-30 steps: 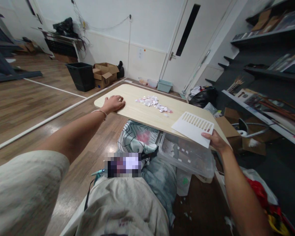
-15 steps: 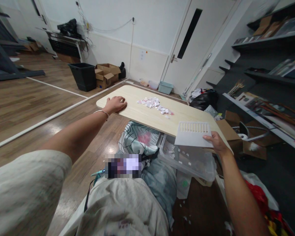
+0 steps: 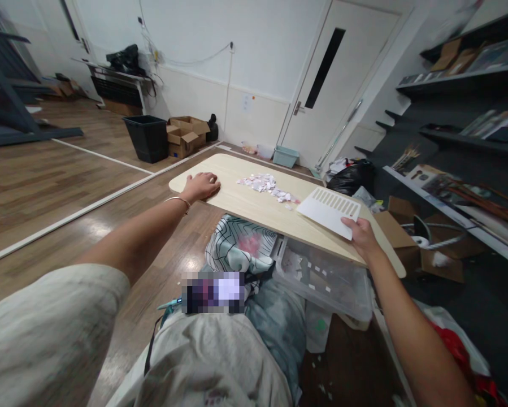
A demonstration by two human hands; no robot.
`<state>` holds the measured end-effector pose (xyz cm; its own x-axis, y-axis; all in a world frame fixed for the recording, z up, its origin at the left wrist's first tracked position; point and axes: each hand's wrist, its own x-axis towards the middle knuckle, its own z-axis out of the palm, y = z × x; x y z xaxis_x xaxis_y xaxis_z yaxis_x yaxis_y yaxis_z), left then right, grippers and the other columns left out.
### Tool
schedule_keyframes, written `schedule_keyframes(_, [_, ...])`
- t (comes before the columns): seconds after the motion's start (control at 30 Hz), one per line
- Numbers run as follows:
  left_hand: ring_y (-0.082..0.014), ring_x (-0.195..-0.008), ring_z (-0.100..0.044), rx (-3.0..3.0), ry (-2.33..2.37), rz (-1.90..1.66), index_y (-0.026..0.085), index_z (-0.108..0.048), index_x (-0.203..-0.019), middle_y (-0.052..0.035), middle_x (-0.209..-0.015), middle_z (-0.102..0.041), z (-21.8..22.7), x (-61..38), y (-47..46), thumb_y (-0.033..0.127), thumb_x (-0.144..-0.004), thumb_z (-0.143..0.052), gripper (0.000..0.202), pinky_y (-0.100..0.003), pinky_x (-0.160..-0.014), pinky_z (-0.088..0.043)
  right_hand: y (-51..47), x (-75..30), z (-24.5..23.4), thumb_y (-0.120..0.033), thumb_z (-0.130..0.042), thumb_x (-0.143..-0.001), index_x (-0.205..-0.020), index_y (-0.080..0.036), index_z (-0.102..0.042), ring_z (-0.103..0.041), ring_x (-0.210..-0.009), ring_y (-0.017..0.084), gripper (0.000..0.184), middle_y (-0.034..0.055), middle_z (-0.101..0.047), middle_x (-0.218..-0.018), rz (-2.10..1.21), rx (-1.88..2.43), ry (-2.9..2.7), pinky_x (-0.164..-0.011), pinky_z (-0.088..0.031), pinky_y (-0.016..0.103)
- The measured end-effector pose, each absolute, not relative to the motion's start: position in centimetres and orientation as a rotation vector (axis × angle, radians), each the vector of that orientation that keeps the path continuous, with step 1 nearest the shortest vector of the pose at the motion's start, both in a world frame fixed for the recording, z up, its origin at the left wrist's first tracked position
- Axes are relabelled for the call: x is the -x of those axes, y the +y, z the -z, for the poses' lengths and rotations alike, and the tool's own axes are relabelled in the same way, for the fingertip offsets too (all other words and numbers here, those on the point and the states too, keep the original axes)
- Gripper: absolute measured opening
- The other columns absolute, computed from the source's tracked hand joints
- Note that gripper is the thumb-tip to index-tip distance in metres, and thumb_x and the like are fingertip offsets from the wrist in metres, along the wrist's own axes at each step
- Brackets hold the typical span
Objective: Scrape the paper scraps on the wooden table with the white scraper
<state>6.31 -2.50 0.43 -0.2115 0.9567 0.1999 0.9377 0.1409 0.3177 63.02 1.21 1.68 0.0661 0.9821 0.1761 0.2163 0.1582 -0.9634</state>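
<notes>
My left hand (image 3: 200, 186) grips the near left edge of a light wooden board (image 3: 254, 206), fingers curled over its top, a thin bracelet on the wrist. The board is tilted down to the right. A pile of small white and pink paper scraps (image 3: 265, 185) lies on its middle. My right hand (image 3: 360, 236) pinches the near corner of a flat white plastic scraper (image 3: 329, 208) with a row of slots along its far edge. The scraper rests on the board's right part, just right of the scraps.
Under the board's right end stands a clear plastic bin (image 3: 324, 277) with paper bits inside, next to a patterned cloth (image 3: 237, 243). A black bin (image 3: 147, 137) and cardboard boxes (image 3: 186, 134) stand by the far wall. Dark shelves (image 3: 461, 147) run along the right.
My right hand moved the scraper from the board's near right edge up onto its surface, closer to the scraps. My left hand kept its hold on the board.
</notes>
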Motion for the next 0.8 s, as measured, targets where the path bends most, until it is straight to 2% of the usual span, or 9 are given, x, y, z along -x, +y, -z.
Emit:
schedule_keyframes(0.2, [-0.0465,-0.160,-0.062,-1.940,2.332,-0.570,0.026,-0.085,-0.140,-0.0177,-0.168,-0.076,-0.4,-6.2,-2.4,0.050,-0.111,-0.050,0.052,-0.069,-0.127,-0.046,1.4,-60.9,-1.5,-0.057,-0.102,-0.049,-0.080,-0.024,-0.075,-0.080,-0.080,0.031,0.053,0.0050,-0.079,-0.069,-0.837,1.357,-1.390,-0.062,-0.059,0.034])
schedule_keyframes(0.3, [-0.0457,-0.161,-0.062,-1.928,2.338,-0.566,0.027,-0.085,-0.141,-0.0167,-0.169,-0.076,-0.4,-6.2,-2.3,0.051,-0.111,-0.051,0.051,-0.067,-0.128,-0.045,0.4,-61.1,-1.9,-0.056,-0.101,-0.047,-0.078,-0.026,-0.074,-0.083,-0.084,0.033,0.051,0.0046,-0.081,-0.072,-0.909,1.321,-1.433,-0.068,-0.064,0.037])
schedule_keyframes(0.43, [-0.0468,-0.161,-0.060,-1.917,2.330,-0.591,0.028,-0.085,-0.144,-0.0162,-0.168,-0.076,-0.4,-6.2,-2.4,0.050,-0.110,-0.051,0.053,-0.069,-0.128,-0.044,-1.0,-60.7,-2.4,-0.056,-0.099,-0.051,-0.084,-0.028,-0.076,-0.084,-0.083,0.033,0.049,0.0024,-0.084,-0.075,-0.951,1.273,-1.449,-0.076,-0.070,0.042])
schedule_keyframes(0.6, [-0.0479,-0.159,-0.061,-1.917,2.328,-0.603,0.028,-0.085,-0.141,-0.0167,-0.167,-0.077,-0.5,-6.4,-2.4,0.051,-0.109,-0.051,0.052,-0.069,-0.127,-0.044,-2.6,-60.2,-2.9,-0.054,-0.095,-0.053,-0.081,-0.027,-0.075,-0.080,-0.083,0.032,0.043,0.0028,-0.081,-0.074,-0.872,1.311,-1.406,-0.078,-0.067,0.040])
schedule_keyframes(0.8, [-0.0460,-0.156,-0.064,-1.909,2.342,-0.570,0.026,-0.085,-0.135,-0.0167,-0.166,-0.077,-0.7,-6.4,-2.7,0.051,-0.108,-0.050,0.051,-0.063,-0.125,-0.045,-6.4,-59.8,-3.8,-0.055,-0.085,-0.065,-0.084,-0.021,-0.081,-0.080,-0.095,0.034,0.039,0.0082,-0.084,-0.086,-0.631,1.389,-1.447,-0.084,-0.066,0.041])
